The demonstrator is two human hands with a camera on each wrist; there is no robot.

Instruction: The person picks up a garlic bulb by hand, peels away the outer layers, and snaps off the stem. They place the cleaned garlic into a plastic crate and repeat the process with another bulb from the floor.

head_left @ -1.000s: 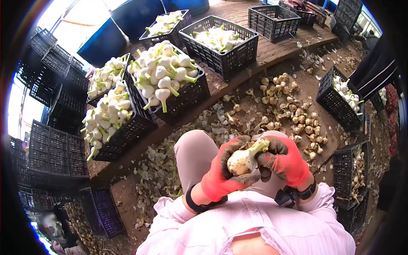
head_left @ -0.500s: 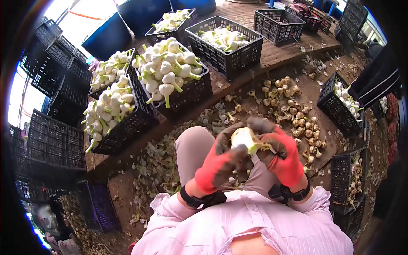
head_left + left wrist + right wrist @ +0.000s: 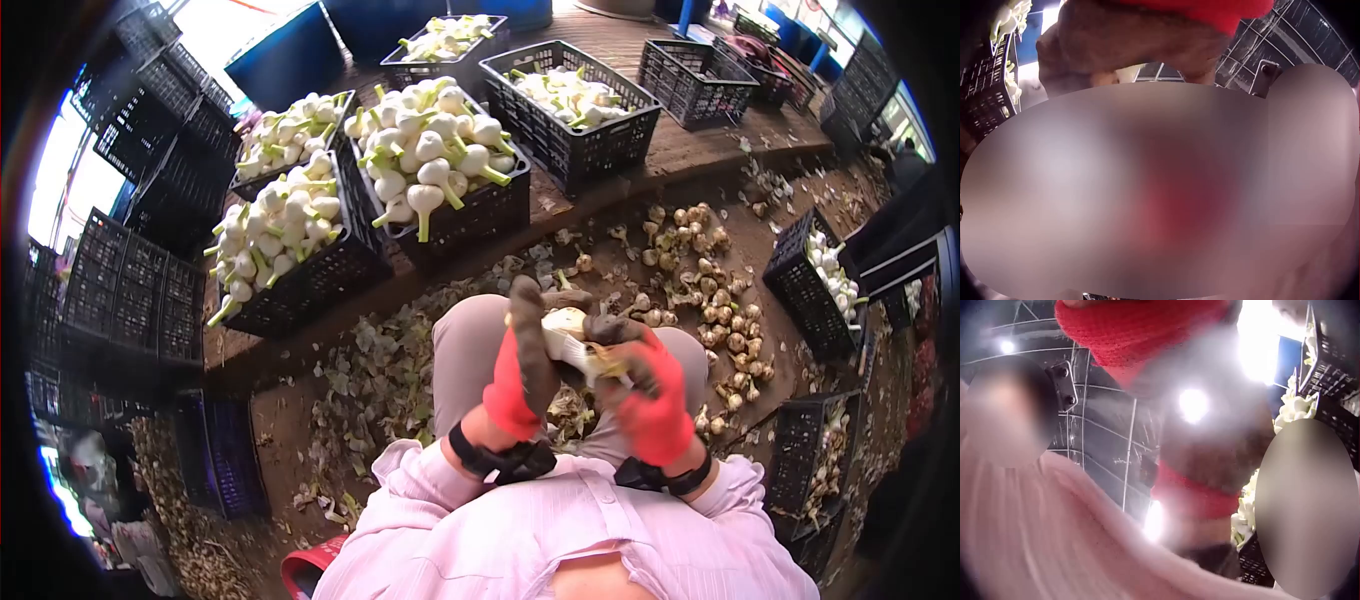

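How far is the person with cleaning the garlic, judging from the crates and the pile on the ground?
Much looks done: several black crates are heaped with peeled white garlic, and shed skins litter the ground. In hand: the left hand and right hand, in red gloves, grip one half-peeled bulb. Left: a pile of brown unpeeled bulbs lies on the ground.

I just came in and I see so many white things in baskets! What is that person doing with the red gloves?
A seated person in a pink shirt holds one garlic bulb over their lap with both gloved hands. The left hand grips it from one side and the right hand pulls at its skin. Black crates in front are heaped with clean white bulbs, a pile of dirty bulbs lies on the ground, and peeled skins are scattered around.
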